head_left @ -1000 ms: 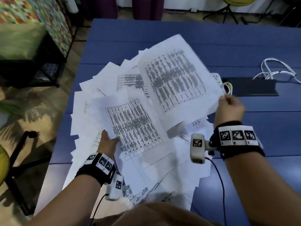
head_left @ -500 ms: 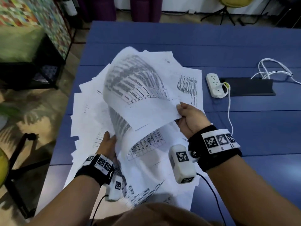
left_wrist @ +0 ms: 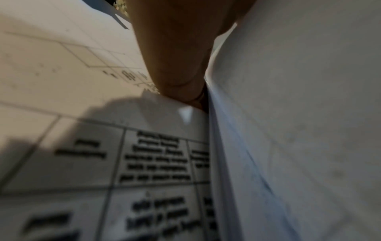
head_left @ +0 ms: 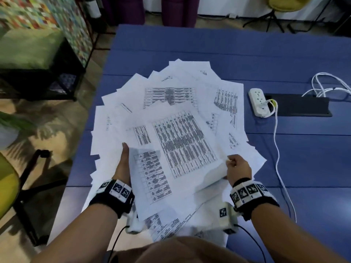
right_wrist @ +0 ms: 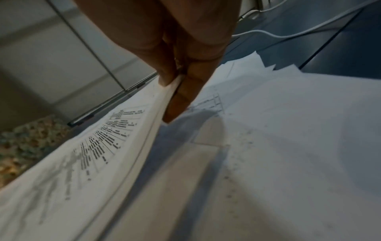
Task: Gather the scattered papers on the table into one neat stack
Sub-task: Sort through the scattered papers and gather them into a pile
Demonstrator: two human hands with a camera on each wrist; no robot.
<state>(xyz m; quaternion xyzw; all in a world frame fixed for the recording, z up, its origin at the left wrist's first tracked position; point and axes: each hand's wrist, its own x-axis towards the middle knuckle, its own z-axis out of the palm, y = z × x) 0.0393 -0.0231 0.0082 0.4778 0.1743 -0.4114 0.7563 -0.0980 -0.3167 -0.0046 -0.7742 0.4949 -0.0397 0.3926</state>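
The edge of a printed sheet [head_left: 182, 141] is pinched between thumb and fingers [right_wrist: 181, 97] of the right hand [head_left: 237, 169], the grip clamped on that sheet, as is shown in the right wrist view. The left hand [head_left: 123, 164] is laid at the sheet's 9 o'clock edge, thumb on top; its fingers are hidden under paper, so whether that grip is closed on a sheet cannot be told, though it appears to be. In the left wrist view a finger [left_wrist: 177, 53] is seen pressed against paper.

Two hands are counted, and one sheet lifted between them. The papers [head_left: 171, 88] are too many and too overlapped to be counted; they are fanned over the blue counter [head_left: 190, 46], from the near edge toward 12 o'clock. One power strip [head_left: 259, 102] lies at 2 o'clock.

Both forearms are extended forward, wrists level, the right knuckles turned up.
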